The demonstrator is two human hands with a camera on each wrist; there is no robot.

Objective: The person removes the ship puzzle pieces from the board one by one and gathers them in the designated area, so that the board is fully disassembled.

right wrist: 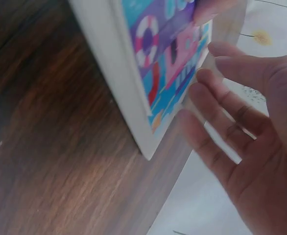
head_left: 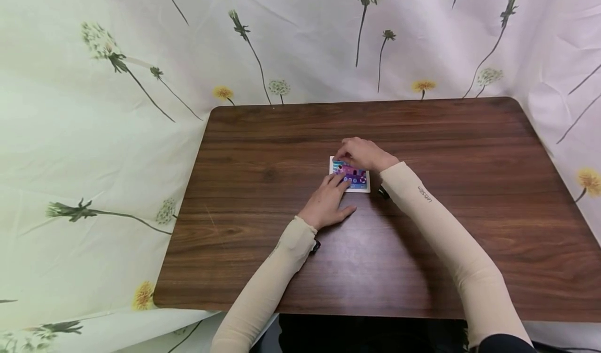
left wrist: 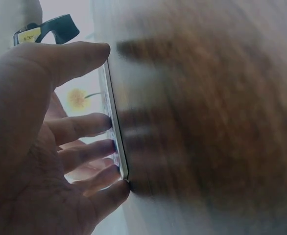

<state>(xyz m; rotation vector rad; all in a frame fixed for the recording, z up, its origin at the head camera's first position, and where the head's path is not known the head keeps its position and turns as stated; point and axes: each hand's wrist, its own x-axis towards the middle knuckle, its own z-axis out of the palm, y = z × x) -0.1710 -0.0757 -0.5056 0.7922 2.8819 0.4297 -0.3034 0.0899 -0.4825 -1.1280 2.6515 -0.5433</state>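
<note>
A small square board with a white frame and a bright picture (head_left: 359, 180) lies flat on the wooden table. My left hand (head_left: 326, 205) rests on its near left part, fingers nearly straight and thumb spread out onto the table. The left wrist view shows those fingertips (left wrist: 107, 122) right at the board's thin edge (left wrist: 119, 147). Over the far left corner arches my right hand (head_left: 361, 154), its fingers bent. Its thumb and index fingertip come close together at the frame's far edge in the right wrist view; I cannot tell whether they pinch anything.
The brown wooden table (head_left: 263, 134) has rounded corners. Behind it and at both sides hangs a pale cloth (head_left: 310, 40) printed with dandelions. Both forearms wear cream sleeves (head_left: 446, 243), and a dark strap device (head_left: 315, 246) sits at the left wrist.
</note>
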